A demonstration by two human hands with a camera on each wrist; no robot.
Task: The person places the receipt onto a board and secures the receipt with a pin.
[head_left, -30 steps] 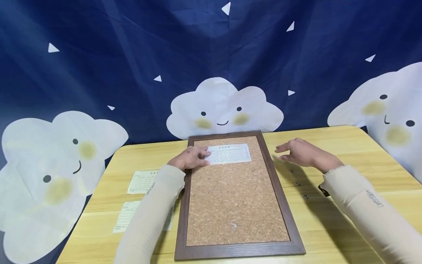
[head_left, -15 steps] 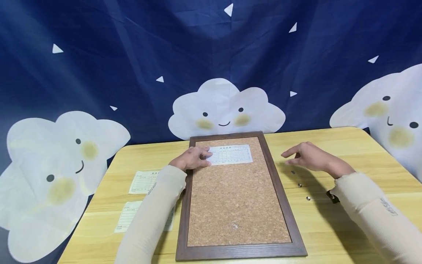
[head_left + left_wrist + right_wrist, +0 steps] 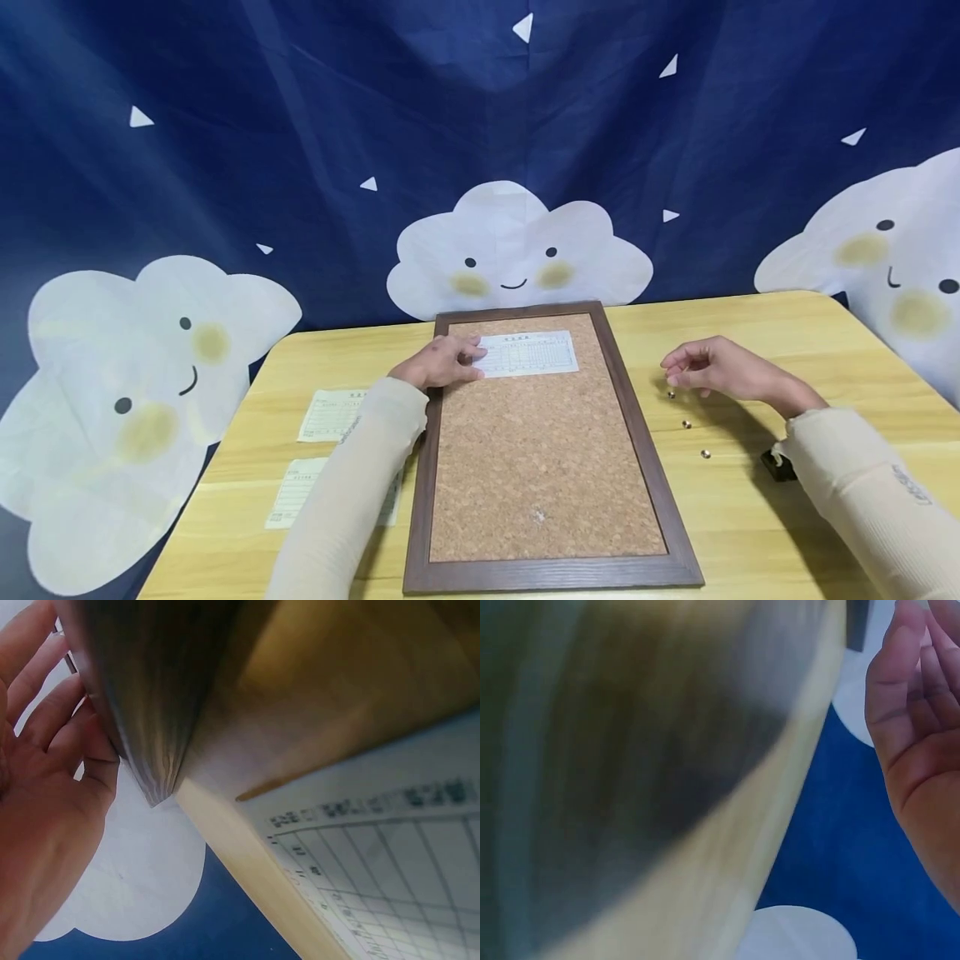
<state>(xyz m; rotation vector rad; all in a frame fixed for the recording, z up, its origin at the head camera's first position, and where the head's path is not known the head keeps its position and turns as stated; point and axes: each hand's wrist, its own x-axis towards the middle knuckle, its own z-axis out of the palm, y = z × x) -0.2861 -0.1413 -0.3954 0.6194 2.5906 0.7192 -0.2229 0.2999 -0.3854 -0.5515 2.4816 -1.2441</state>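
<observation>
A printed white paper slip [image 3: 525,353] lies across the upper part of a framed cork board [image 3: 551,467]. My left hand [image 3: 438,361] rests over the board's left edge, fingers and thumb touching the slip's left end; in the left wrist view its fingers are beside the dark frame [image 3: 154,765]. To the right of the board, three small shiny metal tacks, such as the middle tack [image 3: 686,425], lie in a slanted row on the table. My right hand [image 3: 720,367] hovers just above the farthest tack [image 3: 671,394], fingers loosely bent, with nothing visible between them.
Two more printed slips, an upper slip [image 3: 330,415] and a lower slip [image 3: 296,492], lie on the wooden table [image 3: 225,517] left of the board, partly behind my left sleeve. A dark blue cloud-patterned curtain [image 3: 337,108] hangs behind the table.
My right hand has moved right and slightly toward me, away from the board, and its fingers have bent more above the tacks. The left hand has stayed on the slip.
</observation>
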